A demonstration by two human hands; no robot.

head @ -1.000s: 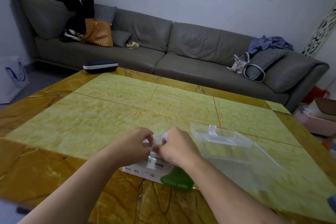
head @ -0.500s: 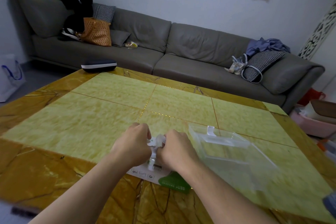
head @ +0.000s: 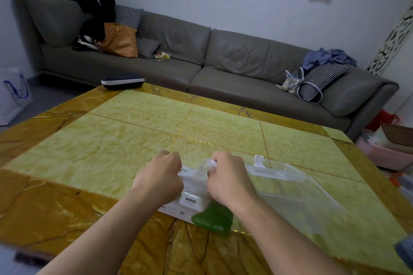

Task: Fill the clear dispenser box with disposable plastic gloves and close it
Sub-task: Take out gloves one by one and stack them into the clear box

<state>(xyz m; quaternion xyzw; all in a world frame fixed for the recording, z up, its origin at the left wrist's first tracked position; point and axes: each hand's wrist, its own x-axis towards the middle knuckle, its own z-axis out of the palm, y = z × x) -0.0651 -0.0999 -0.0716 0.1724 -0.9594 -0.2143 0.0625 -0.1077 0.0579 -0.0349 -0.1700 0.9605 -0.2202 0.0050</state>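
Both hands on the white-and-green plastic pack of gloves (head: pixel 190 202), lower centre of frame, lying flat on the yellow-green marble-pattern table (head: pixel 111 140). Left hand (head: pixel 159 176) has fingers curled, pinching the pack's top edge from the left. Right hand (head: pixel 228 176) fingers curled too, gripping a bunch of crinkled clear film (head: pixel 206 166) at the pack's top. The two fists are near each other but apart, film stretched between them. Clear plastic dispenser box (head: pixel 286 183) sits just right of the right hand, lower right of frame, lid state hard to read through the transparency. Dark oval zip case (head: pixel 123 81) at the table's far left edge. Grey sofa (head: pixel 223 58) across the top.
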